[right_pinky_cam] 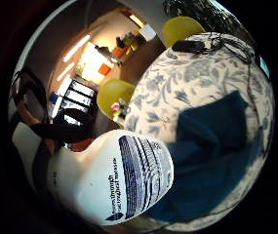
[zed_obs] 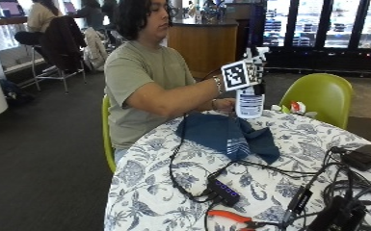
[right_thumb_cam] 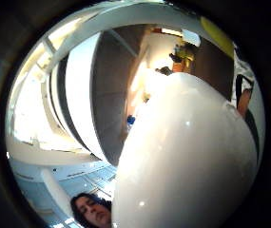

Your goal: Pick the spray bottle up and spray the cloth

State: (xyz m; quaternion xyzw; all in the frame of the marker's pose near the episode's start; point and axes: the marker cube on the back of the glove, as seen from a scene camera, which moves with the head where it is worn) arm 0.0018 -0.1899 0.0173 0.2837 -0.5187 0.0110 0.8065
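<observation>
In the outside view my gloved right hand [zed_obs: 259,65] grips the neck of a white spray bottle [zed_obs: 250,103] with a blue label. The bottle stands upright over the far side of the table, just beyond the dark blue cloth [zed_obs: 227,134]. That cloth lies crumpled on the floral tablecloth [zed_obs: 172,192] in front of the person. The bare left hand [zed_obs: 221,104] rests by the cloth's far edge. The little finger side palm view shows the bottle's labelled body [right_pinky_cam: 114,180] close up, with the cloth [right_pinky_cam: 211,156] on the table beyond. The bottle's white shoulder [right_thumb_cam: 187,156] fills the thumb side palm view.
Black cables run across the table to a black hub [zed_obs: 223,190]. Orange-handled pliers [zed_obs: 233,216] lie at the near edge. A black device [zed_obs: 364,156] sits at the right. A green chair [zed_obs: 320,96] stands behind the table, with small objects [zed_obs: 294,107] beside the bottle.
</observation>
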